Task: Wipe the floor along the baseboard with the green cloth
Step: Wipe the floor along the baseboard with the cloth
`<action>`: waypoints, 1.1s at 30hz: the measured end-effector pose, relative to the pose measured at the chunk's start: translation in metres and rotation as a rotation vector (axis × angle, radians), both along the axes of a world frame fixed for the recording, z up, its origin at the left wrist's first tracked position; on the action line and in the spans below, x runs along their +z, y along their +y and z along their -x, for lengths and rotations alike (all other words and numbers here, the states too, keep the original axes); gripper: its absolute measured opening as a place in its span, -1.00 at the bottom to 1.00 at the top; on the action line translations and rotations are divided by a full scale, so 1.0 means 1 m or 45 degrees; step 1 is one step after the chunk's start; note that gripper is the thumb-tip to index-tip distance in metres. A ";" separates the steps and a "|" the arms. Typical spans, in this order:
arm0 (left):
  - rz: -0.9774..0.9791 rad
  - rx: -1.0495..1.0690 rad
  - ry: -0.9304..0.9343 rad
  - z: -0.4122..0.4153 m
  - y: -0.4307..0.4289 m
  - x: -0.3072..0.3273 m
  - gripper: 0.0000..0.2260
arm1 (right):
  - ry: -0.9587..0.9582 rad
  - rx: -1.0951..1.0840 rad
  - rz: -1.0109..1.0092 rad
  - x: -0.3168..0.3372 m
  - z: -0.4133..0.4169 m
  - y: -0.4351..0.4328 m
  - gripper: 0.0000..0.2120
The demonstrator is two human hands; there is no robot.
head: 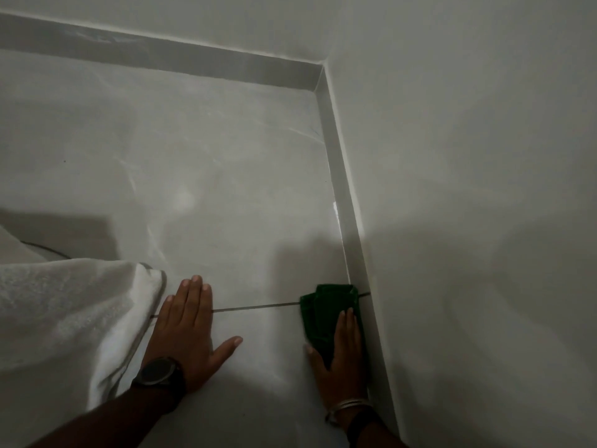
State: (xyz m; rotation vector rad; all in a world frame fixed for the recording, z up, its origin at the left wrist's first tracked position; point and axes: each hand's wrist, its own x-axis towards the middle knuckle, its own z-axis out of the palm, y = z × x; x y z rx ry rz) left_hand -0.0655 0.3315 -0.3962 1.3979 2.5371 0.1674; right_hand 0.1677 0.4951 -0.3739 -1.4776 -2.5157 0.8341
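A folded green cloth lies on the pale tiled floor, tight against the grey baseboard on the right wall. My right hand presses flat on the near half of the cloth, fingers pointing away from me, a metal bangle on the wrist. The far half of the cloth sticks out past the fingertips. My left hand rests flat on the bare floor to the left, fingers apart, holding nothing, a dark watch on its wrist. A dark grout line runs between the two hands.
A white fabric drape hangs down to the floor at the left, beside my left hand. A second stretch of baseboard runs along the far wall and meets the right one in the corner. White walls rise behind both.
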 end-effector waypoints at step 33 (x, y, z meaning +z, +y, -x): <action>-0.144 0.009 0.027 -0.001 -0.003 -0.014 -0.01 | -0.589 0.018 -0.039 0.031 0.230 0.183 -0.12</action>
